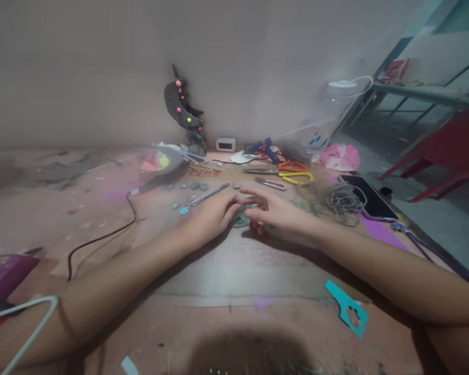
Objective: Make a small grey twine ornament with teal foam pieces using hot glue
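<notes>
My left hand [221, 211] and my right hand [266, 207] meet over the middle of the work mat [219, 276]. The left thumb and fingers come together at their tips; what they pinch, if anything, is hidden. My right hand's fingers are apart, with the index finger stretched toward the left fingertips. Just under both hands lies a small grey-green piece [241, 223], partly covered by them. Left of my hands are a pen [209, 194], a bright blue flower cutout [184, 210] and several small grey-blue cutouts [204, 187].
Scissors [295, 174], thread snips [270, 183] and tangled grey yarn [342, 200] lie beyond and right. A phone [369, 198] rests near the table's right edge. A glue gun [10, 273] is at left, a punched blue scrap [349, 310] at front right, a clear bottle [336, 114] behind.
</notes>
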`<action>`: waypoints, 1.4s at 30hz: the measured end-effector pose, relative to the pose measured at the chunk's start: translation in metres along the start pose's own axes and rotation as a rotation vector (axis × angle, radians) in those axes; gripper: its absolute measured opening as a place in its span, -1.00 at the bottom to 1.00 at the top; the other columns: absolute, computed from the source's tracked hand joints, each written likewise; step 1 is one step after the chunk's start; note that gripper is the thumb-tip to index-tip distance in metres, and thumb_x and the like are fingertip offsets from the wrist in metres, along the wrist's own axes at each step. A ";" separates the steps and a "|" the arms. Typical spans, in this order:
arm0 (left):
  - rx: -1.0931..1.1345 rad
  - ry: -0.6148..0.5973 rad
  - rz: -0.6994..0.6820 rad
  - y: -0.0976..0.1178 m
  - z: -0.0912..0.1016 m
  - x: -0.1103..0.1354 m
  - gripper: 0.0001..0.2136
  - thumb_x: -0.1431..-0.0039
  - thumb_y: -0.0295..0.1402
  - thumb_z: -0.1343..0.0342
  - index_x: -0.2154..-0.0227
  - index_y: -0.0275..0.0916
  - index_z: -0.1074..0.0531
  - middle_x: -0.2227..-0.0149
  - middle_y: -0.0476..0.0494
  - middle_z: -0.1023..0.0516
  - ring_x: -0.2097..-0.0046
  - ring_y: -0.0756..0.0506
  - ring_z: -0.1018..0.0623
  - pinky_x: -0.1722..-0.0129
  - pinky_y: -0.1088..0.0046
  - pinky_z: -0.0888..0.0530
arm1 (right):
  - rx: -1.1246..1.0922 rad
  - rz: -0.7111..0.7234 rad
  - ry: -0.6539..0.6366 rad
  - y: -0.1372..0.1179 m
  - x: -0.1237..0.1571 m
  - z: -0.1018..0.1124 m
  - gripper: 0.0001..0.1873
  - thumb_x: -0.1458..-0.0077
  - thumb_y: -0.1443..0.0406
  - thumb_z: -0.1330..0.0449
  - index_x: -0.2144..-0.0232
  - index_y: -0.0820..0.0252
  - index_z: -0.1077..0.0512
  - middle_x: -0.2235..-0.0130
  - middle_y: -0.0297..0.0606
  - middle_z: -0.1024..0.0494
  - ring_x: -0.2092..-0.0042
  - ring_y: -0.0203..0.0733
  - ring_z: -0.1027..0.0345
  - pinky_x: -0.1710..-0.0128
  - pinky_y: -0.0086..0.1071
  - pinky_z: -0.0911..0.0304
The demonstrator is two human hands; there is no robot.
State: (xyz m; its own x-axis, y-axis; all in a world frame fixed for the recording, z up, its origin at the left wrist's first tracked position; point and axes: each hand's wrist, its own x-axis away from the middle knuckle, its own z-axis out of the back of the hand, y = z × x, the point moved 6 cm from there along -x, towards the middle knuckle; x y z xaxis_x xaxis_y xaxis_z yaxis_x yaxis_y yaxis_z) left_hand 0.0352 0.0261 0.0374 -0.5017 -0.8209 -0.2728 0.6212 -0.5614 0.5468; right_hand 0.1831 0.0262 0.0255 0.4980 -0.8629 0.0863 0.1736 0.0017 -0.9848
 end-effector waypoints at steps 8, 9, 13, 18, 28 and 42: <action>-0.045 0.018 -0.037 -0.003 -0.001 0.005 -0.81 -0.35 -0.28 0.05 0.22 -0.20 -0.45 0.23 -0.11 -0.60 0.20 -0.13 -0.53 0.18 0.35 -0.40 | 0.056 -0.072 0.092 0.014 0.006 0.017 -0.79 -0.12 0.19 -0.29 0.35 0.27 -0.48 0.53 -0.39 -0.45 0.60 -0.45 -0.19 0.66 -0.55 -0.17; -0.060 0.022 -0.044 -0.002 -0.002 0.004 -0.80 -0.35 -0.28 0.04 0.22 -0.20 -0.46 0.23 -0.12 -0.60 0.20 -0.13 -0.54 0.18 0.35 -0.41 | 0.015 -0.051 0.132 0.011 0.005 0.020 -0.77 -0.13 0.19 -0.30 0.26 0.25 -0.47 0.45 -0.34 -0.51 0.58 -0.42 -0.25 0.63 -0.52 -0.24; -0.161 0.034 -0.136 0.009 -0.008 -0.011 -0.80 -0.34 -0.35 0.03 0.21 -0.24 -0.50 0.19 -0.20 -0.61 0.15 -0.15 -0.55 0.12 0.34 -0.41 | -0.243 -0.078 0.052 0.009 -0.004 0.011 -0.47 -0.11 0.23 -0.33 -0.11 0.13 -0.32 0.32 -0.29 -0.58 0.50 -0.33 -0.40 0.56 -0.44 -0.40; -0.168 0.110 -0.172 0.003 -0.006 -0.023 -0.73 -0.37 -0.30 0.08 0.22 -0.25 -0.52 0.17 -0.24 -0.63 0.13 -0.18 -0.56 0.11 0.32 -0.42 | -0.225 -0.125 -0.028 0.011 -0.022 0.014 -0.70 -0.03 0.44 -0.30 0.13 0.27 -0.49 0.45 -0.34 -0.55 0.55 -0.44 -0.32 0.58 -0.57 -0.28; -0.102 0.080 -0.105 -0.019 -0.018 -0.016 -0.78 -0.35 -0.26 0.04 0.21 -0.19 -0.49 0.20 -0.16 -0.61 0.16 -0.14 -0.55 0.16 0.37 -0.41 | 0.467 0.152 0.315 0.013 -0.016 0.035 -0.78 -0.05 0.17 -0.24 0.39 0.22 -0.57 0.57 -0.40 -0.45 0.55 -0.35 -0.22 0.52 -0.45 -0.13; 0.045 0.213 0.023 -0.021 -0.006 -0.018 -0.76 -0.28 -0.39 0.10 0.12 -0.24 -0.44 0.14 -0.18 -0.58 0.13 -0.14 -0.53 0.05 0.31 -0.42 | 0.379 0.231 0.330 0.013 -0.012 0.037 -0.58 -0.19 -0.06 -0.08 0.44 0.15 -0.35 0.64 -0.50 -0.19 0.59 -0.35 -0.07 0.57 -0.45 -0.01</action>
State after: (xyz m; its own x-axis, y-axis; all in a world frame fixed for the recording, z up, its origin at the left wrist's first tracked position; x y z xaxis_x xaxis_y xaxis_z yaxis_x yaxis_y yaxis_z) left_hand 0.0343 0.0520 0.0261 -0.3467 -0.8395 -0.4183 0.6013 -0.5412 0.5879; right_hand 0.2105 0.0552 0.0170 0.2773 -0.9310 -0.2375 0.4156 0.3391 -0.8440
